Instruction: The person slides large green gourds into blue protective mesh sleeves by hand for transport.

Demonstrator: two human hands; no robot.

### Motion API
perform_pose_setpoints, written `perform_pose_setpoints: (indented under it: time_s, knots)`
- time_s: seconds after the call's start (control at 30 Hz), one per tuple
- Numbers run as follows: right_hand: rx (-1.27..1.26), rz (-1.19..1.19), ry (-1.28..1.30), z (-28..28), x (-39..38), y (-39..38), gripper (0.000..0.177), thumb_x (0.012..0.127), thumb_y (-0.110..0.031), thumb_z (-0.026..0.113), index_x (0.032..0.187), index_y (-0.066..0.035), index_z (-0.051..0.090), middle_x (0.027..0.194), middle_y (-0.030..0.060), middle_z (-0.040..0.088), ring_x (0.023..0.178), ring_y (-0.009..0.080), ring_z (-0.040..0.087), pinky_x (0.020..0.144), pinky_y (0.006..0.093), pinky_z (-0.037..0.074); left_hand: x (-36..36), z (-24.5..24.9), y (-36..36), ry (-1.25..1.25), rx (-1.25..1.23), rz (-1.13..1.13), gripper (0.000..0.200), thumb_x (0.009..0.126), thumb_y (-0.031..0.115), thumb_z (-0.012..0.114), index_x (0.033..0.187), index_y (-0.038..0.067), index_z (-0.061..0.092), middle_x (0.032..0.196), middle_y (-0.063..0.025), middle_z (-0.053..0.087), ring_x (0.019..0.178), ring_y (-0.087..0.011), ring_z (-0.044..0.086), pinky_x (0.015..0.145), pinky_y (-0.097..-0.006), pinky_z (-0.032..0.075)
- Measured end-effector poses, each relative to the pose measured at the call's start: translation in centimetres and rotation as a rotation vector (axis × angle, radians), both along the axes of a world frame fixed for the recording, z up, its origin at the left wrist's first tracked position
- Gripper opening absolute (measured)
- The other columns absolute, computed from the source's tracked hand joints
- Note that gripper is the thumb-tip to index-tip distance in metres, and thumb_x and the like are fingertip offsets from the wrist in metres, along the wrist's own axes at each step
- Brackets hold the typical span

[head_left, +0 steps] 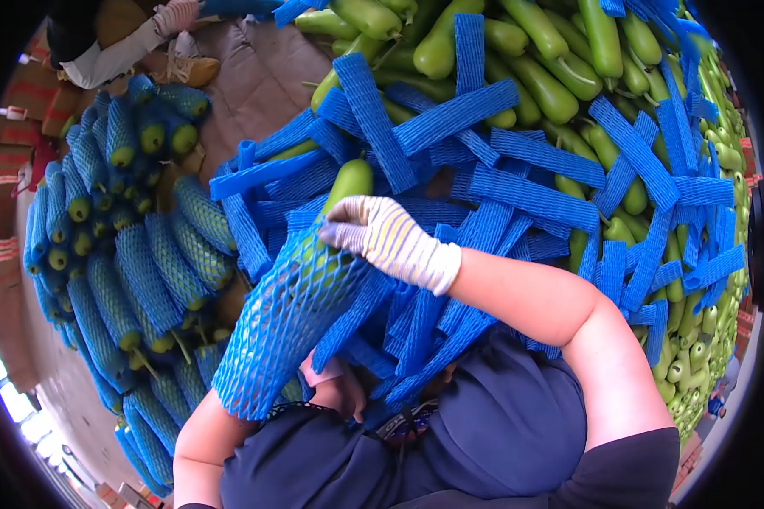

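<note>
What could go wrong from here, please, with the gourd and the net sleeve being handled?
The blue net sleeve is stretched wide with the left forearm in its lower end, so its mesh could snag or tear.
The gourd pokes out of the sleeve's upper end beside the right hand; a loose grip might let it slip.
Loose blue sleeves lie crisscrossed close by, and one could perhaps catch on the work.

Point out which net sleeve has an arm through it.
The blue net sleeve stretched around the left forearm, a green gourd poking out by the right hand. Other sleeves lie collapsed or wrap only gourds.
</note>
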State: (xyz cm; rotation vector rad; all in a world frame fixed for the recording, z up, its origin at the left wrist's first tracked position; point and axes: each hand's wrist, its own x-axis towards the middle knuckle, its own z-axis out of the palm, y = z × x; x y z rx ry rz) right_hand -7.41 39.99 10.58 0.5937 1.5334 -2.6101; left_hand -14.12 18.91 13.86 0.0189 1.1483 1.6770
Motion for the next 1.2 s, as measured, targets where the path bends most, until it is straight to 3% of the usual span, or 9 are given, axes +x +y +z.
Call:
perform_pose_setpoints:
  time_s: [0.27, 0.4, 0.6, 0.83, 0.87, 0.97, 1.07, 1.13, 1.2]
  knots:
    - [0.368, -0.02, -0.12, -6.2, -3.3, 5.4, 0.019, 0.088, -0.015, 0.07, 0.1, -0.001, 0.069, 0.09, 0.0041, 0.07, 0.084, 0.0101, 0.062, 0.08, 0.027, 0.05, -1.6, 0.6, 1.1, -0.305, 0.086, 0.163, 0.057, 0.092, 0.03, 0.056, 0.139, 0.001, 0.044, 0.142, -0.0183, 0.047, 0.131, -0.0375, 0.046, 0.111, -0.0545, 0.033]
    - [0.757, -0.047, -0.2, -9.9, -4.0, 8.8, 0.026, 0.086, -0.021, 0.068, 0.099, 0.001, 0.069, 0.09, 0.0147, 0.072, 0.087, 0.025, 0.067, 0.083, 0.0353, 0.05, -1.6, 2.0, 2.8, -0.452, 0.092, 0.201, 0.047, 0.096, 0.032, 0.052, 0.134, 0.003, 0.05, 0.134, -0.0144, 0.055, 0.127, -0.0327, 0.05, 0.107, -0.0518, 0.039]
    - [0.779, -0.172, -0.245, -11.4, -1.0, 7.7, 0.05, 0.09, -0.03, 0.067, 0.127, 0.001, 0.053, 0.116, 0.0201, 0.063, 0.107, 0.0296, 0.061, 0.095, 0.035, 0.046, -1.8, 1.3, 2.0, -0.406, -0.011, 0.149, 0.049, 0.095, 0.035, 0.055, 0.133, 0.004, 0.047, 0.133, -0.0143, 0.055, 0.125, -0.0296, 0.052, 0.102, -0.049, 0.044]
    - [-0.759, -0.084, -0.39, -5.4, 4.6, 2.2, 0.051, 0.085, -0.044, 0.072, 0.118, -0.007, 0.057, 0.102, 0.0118, 0.067, 0.093, 0.023, 0.066, 0.087, 0.0394, 0.054, 0.7, 4.3, 3.4, 0.128, -0.077, -0.574, 0.069, 0.092, 0.022, 0.063, 0.149, 0.003, 0.029, 0.149, -0.0135, 0.035, 0.138, -0.0262, 0.033, 0.116, -0.0383, 0.019]
    - [-0.911, -0.068, -0.408, -5.5, 5.4, 2.4, 0.048, 0.085, -0.042, 0.072, 0.116, -0.007, 0.058, 0.1, 0.0108, 0.068, 0.092, 0.0225, 0.067, 0.087, 0.0376, 0.054, -0.1, 4.9, 4.2, 0.424, -0.023, -0.762, 0.054, 0.092, 0.025, 0.059, 0.136, -0.003, 0.048, 0.139, -0.0175, 0.05, 0.127, -0.026, 0.05, 0.106, -0.0378, 0.04]
    - [-0.724, 0.066, -0.299, -4.0, 7.6, 2.9, 0.045, 0.085, -0.037, 0.073, 0.115, -0.007, 0.059, 0.102, 0.0114, 0.068, 0.092, 0.0206, 0.067, 0.09, 0.0361, 0.053, -0.7, 5.9, 4.9, 0.156, -0.154, -0.485, 0.039, 0.097, 0.035, 0.054, 0.091, 0.0, 0.068, 0.087, -0.0074, 0.07, 0.084, -0.0158, 0.066, 0.076, -0.0283, 0.052]
    - [-0.606, 0.14, -0.162, -0.7, 8.4, 1.7, 0.069, 0.081, -0.043, 0.076, 0.13, -0.005, 0.048, 0.115, 0.0086, 0.061, 0.103, 0.0179, 0.061, 0.094, 0.0351, 0.05, -1.6, 2.8, 5.2, 0.418, -0.34, -0.227, 0.037, 0.096, 0.034, 0.054, 0.111, 0.001, 0.061, 0.112, -0.0111, 0.065, 0.096, -0.0167, 0.062, 0.084, -0.0315, 0.048]
    - [-0.383, 0.239, -0.048, 1.5, 8.0, 1.4, 0.094, 0.078, -0.049, 0.076, 0.146, -0.003, 0.03, 0.132, 0.0093, 0.049, 0.122, 0.0171, 0.048, 0.106, 0.0342, 0.038, -1.3, 1.0, 4.8, 0.26, -0.248, -0.24, 0.069, 0.092, 0.045, 0.061, 0.143, 0.005, 0.037, 0.137, -0.0133, 0.049, 0.124, -0.025, 0.051, 0.106, -0.0417, 0.039]
    - [-0.152, 0.351, 0.072, 2.9, 7.3, 1.4, 0.103, 0.08, -0.05, 0.074, 0.152, -0.002, 0.017, 0.143, 0.0127, 0.042, 0.132, 0.0197, 0.04, 0.109, 0.0365, 0.035, 0.0, 0.8, 5.0, -0.079, 0.085, -0.245, 0.083, 0.088, 0.055, 0.062, 0.146, 0.003, 0.032, 0.139, -0.0168, 0.048, 0.127, -0.0297, 0.049, 0.111, -0.0453, 0.034]
